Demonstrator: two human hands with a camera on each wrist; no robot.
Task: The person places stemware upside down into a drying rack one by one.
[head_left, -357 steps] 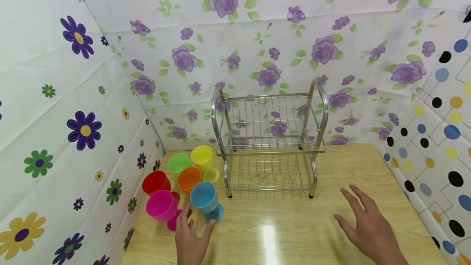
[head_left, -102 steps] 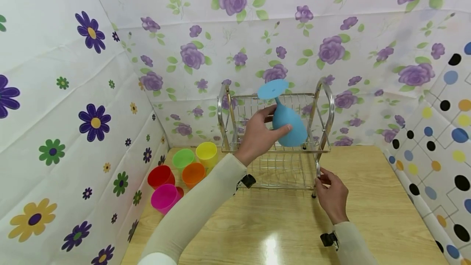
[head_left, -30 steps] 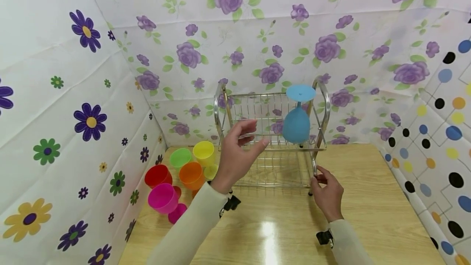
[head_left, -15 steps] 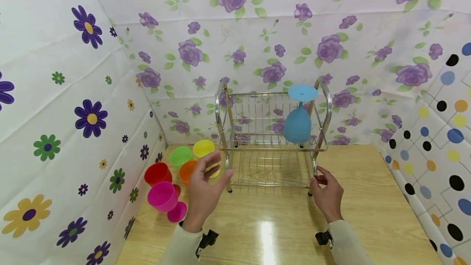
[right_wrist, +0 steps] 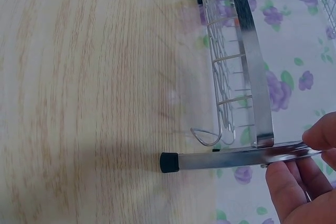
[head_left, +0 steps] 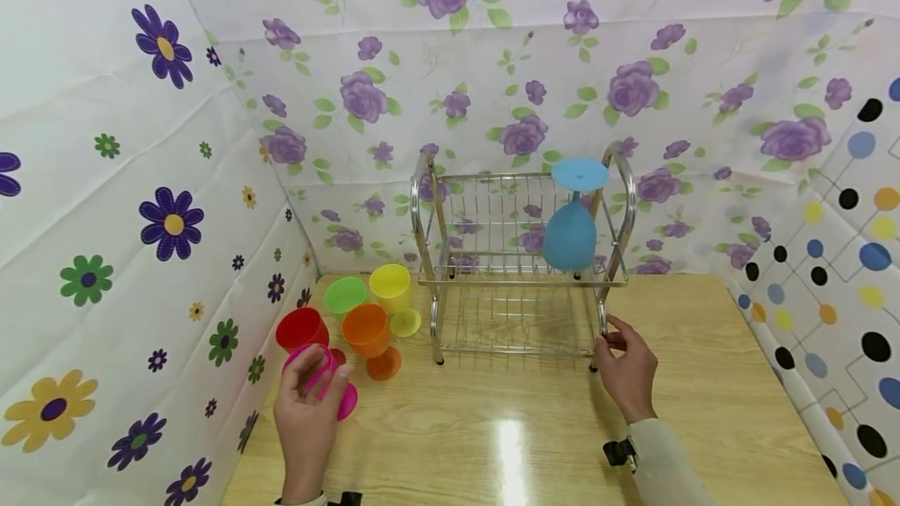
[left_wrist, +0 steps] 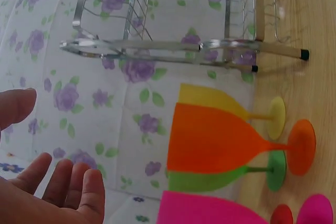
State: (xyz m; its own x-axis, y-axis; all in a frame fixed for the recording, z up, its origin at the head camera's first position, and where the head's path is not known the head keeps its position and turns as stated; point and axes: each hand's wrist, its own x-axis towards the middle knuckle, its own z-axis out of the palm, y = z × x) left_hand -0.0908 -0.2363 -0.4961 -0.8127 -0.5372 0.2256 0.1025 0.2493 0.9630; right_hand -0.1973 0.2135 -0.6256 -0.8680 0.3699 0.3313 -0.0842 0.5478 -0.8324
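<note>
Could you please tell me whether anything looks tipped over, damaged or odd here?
Nothing stands out as damaged or toppled. Only the blue goblet is upside down, on the rack; the other goblets stand upright on the table.

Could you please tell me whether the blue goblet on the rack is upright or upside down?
Upside down: the blue goblet has its round foot on top and its bowl below, on the rack.

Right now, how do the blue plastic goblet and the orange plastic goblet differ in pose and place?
Pose: the blue plastic goblet is inverted, base up; the orange plastic goblet stands upright, bowl up.
Place: blue sits on the upper tier of the silver metal wire rack; orange stands on the wood-grain table.
Shared: bowl, stem and round base; neither is held.
</note>
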